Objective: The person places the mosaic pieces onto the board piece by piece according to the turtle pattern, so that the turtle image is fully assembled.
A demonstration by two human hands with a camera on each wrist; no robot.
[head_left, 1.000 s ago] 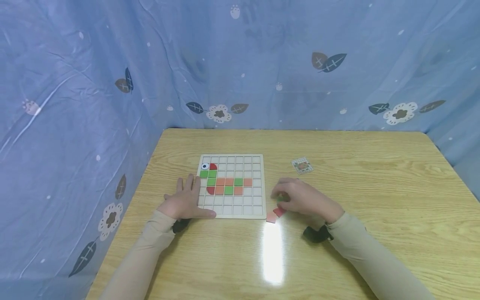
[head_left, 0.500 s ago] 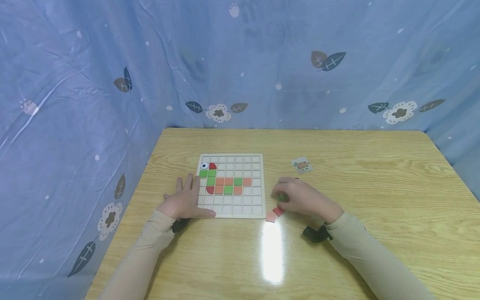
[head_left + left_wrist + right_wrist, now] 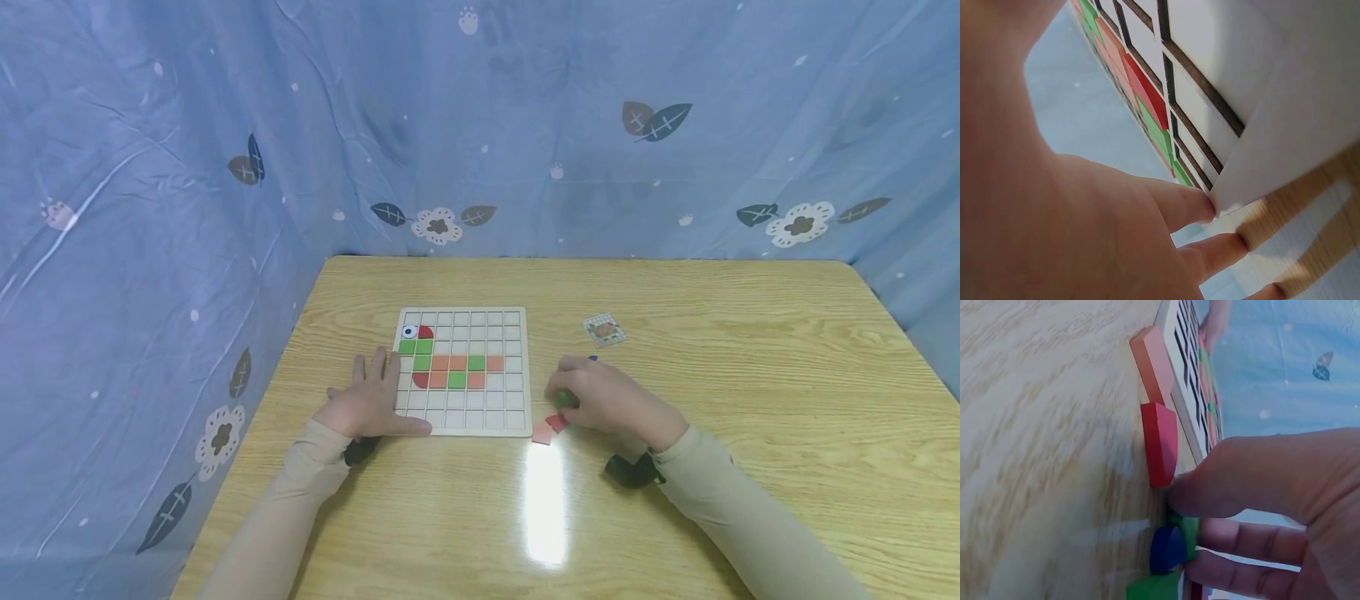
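Observation:
A white grid board (image 3: 495, 321) lies at left centre, carrying green, orange and red tiles and an eye piece (image 3: 409, 332) in a snake-like row. My left hand (image 3: 363, 407) rests with spread fingers along the board's left edge, thumb over its near edge. To the right of the board, my right hand (image 3: 611, 396) bends over loose pieces, its thumb and fingers pinching a green tile (image 3: 1190, 534) close to the table. Beside the thumb lie a red round-cornered piece (image 3: 1161, 445) and an orange tile (image 3: 1152, 362). A blue piece (image 3: 1169, 550) and another green tile (image 3: 1152, 587) sit near the fingers.
A small picture card (image 3: 604, 331) lies behind the right hand, printed with a grid pattern. The wooden table (image 3: 787, 375) ends at a blue patterned curtain (image 3: 525, 125) at the back and left. Light glares off the tabletop in front of the board.
My right hand has shifted very slightly to the right, and more of a blue piece shows behind its knuckles. My left hand and the board have stayed in place.

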